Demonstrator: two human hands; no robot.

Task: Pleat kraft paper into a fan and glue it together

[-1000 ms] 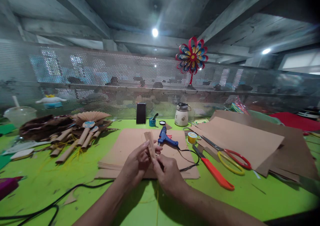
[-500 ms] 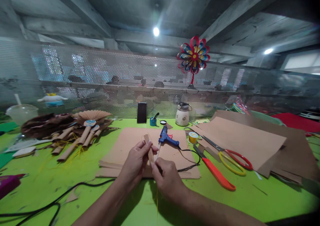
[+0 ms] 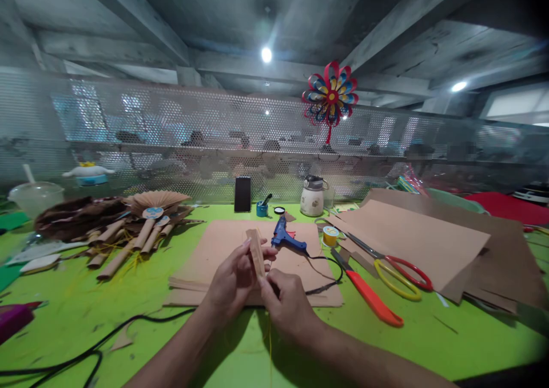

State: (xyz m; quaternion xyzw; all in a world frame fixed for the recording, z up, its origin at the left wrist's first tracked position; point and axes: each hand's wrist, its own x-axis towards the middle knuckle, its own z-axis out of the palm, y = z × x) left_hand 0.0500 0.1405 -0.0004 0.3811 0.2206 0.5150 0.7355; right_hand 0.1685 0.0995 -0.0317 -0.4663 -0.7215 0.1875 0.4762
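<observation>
Between my hands is a narrow folded strip of brown paper (image 3: 256, 250), tilted upright above a stack of brown paper sheets (image 3: 223, 236). My left hand (image 3: 235, 276) is closed around the strip from the left, its fingertips showing behind on the right. At the strip's lower end, the thumb and fingers of my right hand (image 3: 285, 302) pinch it. A thin yellow thread (image 3: 270, 348) hangs below my right hand. Just beyond my hands a blue glue gun (image 3: 285, 237) rests on the stack, its nozzle side partly hidden by my fingers.
To the right lie an orange-handled knife (image 3: 373, 296), scissors (image 3: 401, 270), a yellow thread spool (image 3: 330, 236) and large brown sheets (image 3: 424, 239). Paper fans with rolled handles (image 3: 146, 233) are piled at left. A black cable (image 3: 107, 339) crosses the front left. A white bottle (image 3: 312, 196) stands behind.
My left thumb has shifted off the strip's front, so more of its face shows. The left fingers reach further out behind it. My right hand stays in nearly the same place.
</observation>
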